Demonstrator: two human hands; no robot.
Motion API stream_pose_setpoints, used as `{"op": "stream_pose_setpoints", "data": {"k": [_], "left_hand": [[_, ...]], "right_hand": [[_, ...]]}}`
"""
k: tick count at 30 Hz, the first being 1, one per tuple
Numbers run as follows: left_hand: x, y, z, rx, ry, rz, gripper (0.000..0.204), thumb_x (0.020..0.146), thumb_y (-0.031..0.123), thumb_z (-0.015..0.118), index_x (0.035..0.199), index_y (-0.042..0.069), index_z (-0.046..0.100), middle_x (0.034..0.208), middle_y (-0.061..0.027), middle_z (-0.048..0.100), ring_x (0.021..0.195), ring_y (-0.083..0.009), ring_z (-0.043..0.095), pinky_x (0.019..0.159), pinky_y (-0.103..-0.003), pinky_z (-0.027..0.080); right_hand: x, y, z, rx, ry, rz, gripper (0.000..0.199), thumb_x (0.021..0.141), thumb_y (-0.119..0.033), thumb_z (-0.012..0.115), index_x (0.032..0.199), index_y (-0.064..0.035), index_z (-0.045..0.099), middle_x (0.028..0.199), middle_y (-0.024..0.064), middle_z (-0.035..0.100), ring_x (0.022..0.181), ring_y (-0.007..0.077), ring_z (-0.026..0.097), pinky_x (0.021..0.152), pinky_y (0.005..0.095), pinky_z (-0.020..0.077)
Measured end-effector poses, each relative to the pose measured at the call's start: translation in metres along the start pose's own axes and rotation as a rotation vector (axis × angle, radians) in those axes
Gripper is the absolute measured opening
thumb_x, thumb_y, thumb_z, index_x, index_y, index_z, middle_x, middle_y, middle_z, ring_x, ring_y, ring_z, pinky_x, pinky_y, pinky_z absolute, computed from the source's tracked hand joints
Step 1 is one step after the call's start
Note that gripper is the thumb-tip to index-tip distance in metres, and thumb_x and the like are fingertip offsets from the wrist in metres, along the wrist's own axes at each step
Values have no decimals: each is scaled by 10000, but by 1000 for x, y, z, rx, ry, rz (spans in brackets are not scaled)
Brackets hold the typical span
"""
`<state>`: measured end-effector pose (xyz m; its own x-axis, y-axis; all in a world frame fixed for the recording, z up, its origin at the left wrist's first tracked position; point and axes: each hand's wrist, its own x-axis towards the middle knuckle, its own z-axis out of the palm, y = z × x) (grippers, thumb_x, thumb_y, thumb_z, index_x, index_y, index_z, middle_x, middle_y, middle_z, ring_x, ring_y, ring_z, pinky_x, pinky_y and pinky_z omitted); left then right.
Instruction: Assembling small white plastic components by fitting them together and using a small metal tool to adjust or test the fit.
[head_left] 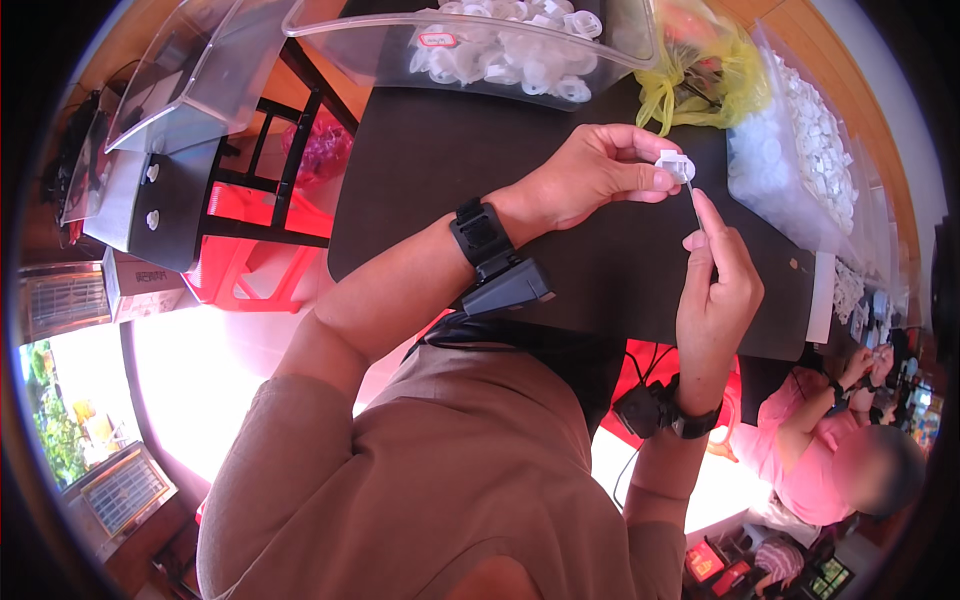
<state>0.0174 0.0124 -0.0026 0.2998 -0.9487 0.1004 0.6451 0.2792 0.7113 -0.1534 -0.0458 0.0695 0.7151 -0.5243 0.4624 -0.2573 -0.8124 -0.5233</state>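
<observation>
Over the dark table, my left hand point(610, 175) pinches a small white plastic part point(676, 166) between thumb and fingers. The part has a rounded body with a squared opening. From the right, my right hand point(718, 265) grips a thin metal tool point(692, 200) like a slim rod, its far end touching or almost touching the lower edge of the part. Most of the tool is hidden by my fingers, so its exact kind is unclear. A black device is strapped to each of my wrists.
Beyond my hands is a clear bin point(500, 75) of white ring-shaped parts. A yellow plastic bag point(700, 85) lies beside another clear bin point(750, 190) heaped with small white pieces. Red stools point(250, 260) stand left of the dark table point(400, 180). A person in pink point(810, 450) sits at right.
</observation>
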Motion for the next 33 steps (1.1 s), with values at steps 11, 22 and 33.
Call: {"op": "stream_pose_setpoints", "data": {"k": [11, 22, 33], "left_hand": [[0, 0, 0, 28, 42, -1, 314, 882, 27, 685, 1188, 16, 618, 1103, -107, 675, 997, -183, 672, 891, -317, 562], [-1, 1, 2, 30, 55, 1, 306, 878, 24, 689, 1176, 13, 626, 1087, -109, 681, 981, -183, 680, 880, -303, 566], [-2, 1, 2, 42, 58, 15, 303, 882, 23, 683, 1180, 14, 625, 1089, -105, 679, 993, -187, 676, 892, -307, 564]], "right_hand": [[2, -3, -1, -65, -48, -8, 421, 855, 86, 512, 1219, -76, 647, 755, 119, 559, 653, 244, 600, 625, 354, 485], [4, -4, 0, -102, -61, -2, 373, 883, 55, 519, 1215, -66, 637, 780, 154, 548, 649, 303, 583, 616, 386, 466], [6, -6, 0, -121, -70, -16, 370, 881, 50, 532, 1217, -64, 634, 780, 159, 546, 649, 319, 578, 611, 392, 460]]}}
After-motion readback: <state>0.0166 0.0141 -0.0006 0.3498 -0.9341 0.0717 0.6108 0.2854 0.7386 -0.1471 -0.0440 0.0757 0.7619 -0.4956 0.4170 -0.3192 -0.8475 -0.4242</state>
